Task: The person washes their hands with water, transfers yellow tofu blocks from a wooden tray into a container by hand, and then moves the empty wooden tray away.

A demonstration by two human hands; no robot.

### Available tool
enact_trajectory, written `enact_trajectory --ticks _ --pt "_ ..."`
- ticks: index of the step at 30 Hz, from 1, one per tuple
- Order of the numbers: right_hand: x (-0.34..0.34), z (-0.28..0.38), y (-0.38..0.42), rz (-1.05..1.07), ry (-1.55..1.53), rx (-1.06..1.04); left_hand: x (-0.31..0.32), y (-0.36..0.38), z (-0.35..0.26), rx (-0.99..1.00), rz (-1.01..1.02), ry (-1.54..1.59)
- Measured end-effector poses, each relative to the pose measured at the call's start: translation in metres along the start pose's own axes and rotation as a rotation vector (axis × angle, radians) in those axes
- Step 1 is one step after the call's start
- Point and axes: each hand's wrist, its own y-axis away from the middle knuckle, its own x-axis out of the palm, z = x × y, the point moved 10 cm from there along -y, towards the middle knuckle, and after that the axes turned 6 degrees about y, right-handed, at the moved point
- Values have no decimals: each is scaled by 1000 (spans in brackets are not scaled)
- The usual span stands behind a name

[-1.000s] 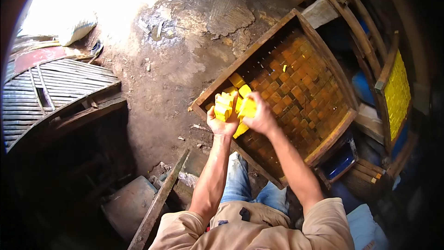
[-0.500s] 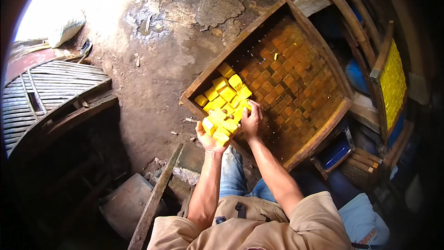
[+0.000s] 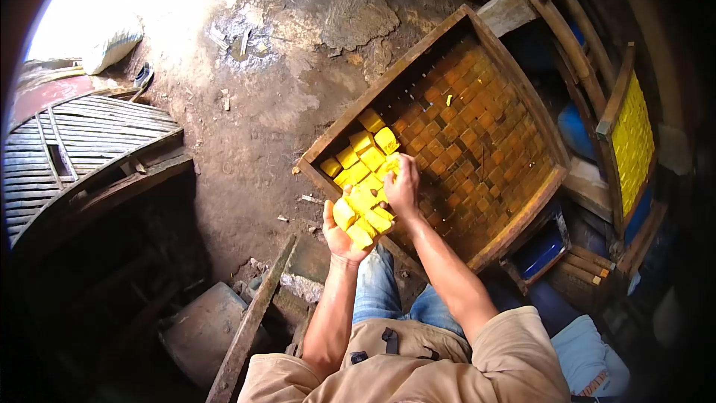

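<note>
My left hand [image 3: 341,240] is palm up with curled fingers, bearing a pile of several yellow blocks [image 3: 361,218] that look like tofu. It is above the near left side of a wooden-framed woven tray [image 3: 477,142]. My right hand [image 3: 403,185] is closed in a pinch, fingers pointing down, at a yellow block [image 3: 391,167] beside the pile. More yellow blocks [image 3: 361,140] lie close together in rows in the tray's left corner. My fingers partly hide the pinched block and those beneath.
A frame with a yellow sheet-like surface [image 3: 632,153] stands at right, near bamboo poles [image 3: 548,11] and a blue container [image 3: 543,250]. A slatted bamboo rack [image 3: 97,142] is at left. Below it are a grey container [image 3: 203,328] and a wooden beam [image 3: 250,321].
My right hand has shifted slightly left and away from me relative to the tray, toward the rows of blocks. My left hand still bears its pile. The whole view has moved slightly.
</note>
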Motion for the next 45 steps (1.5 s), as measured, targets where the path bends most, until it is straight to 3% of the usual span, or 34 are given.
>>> enact_trajectory --ticks 2,6,8,10,12,13,14,16,18,19,20,22,26,30,32,33,36,37,39,40,42,45 --pt "-11 -14 -12 86 -249 205 11 4 4 -36 44 -8" --pt "-10 2 -56 102 -482 197 4 8 -4 10 17 -48" --pt "17 1 -70 167 -143 105 -2 4 -11 43 -26 -79" --pt "20 6 -72 301 108 272 5 5 -13 33 4 -96" --pt "18 19 -64 88 135 89 3 5 -18 12 46 -145" --pt "23 26 -54 142 133 34 13 6 -17 -9 97 -143" --pt "31 24 -45 5 -139 -74 16 7 -17 -9 97 -134" --pt "37 13 -41 205 -165 110 23 8 -20 -3 100 -116" --pt "17 8 -60 53 -333 191 29 8 -25 -3 148 -136" --pt "18 8 -67 103 -467 306 30 10 -26 -3 167 -144" --pt "19 15 -81 125 -434 244 26 10 -30 15 153 -138" --pt "37 22 -100 174 -485 318 17 12 -37 51 119 -125" --pt "52 43 -119 389 165 218 15 19 -41 75 102 -133" --pt "71 52 -93 301 304 143 16 23 -44 67 120 -138" --pt "68 71 -82 227 216 -40 -8 21 -56 151 0 -135" --pt "60 75 -82 265 159 14 -10 20 -59 155 -15 -130" --pt "64 62 -96 164 -80 -109 -5 14 -61 112 17 -174" --pt "63 47 -101 242 -166 8 0 11 -59 90 20 -202" --pt "77 16 -112 317 -865 230 5 4 -55 77 -13 -250" --pt "67 14 -104 495 -1086 417 5 1 -53 89 -49 -269" --pt "18 44 -89 586 -1495 413 16 -9 -44 67 -30 -268" --pt "-44 91 -59 639 -1711 286 27 -21 -19 -52 -19 -294"
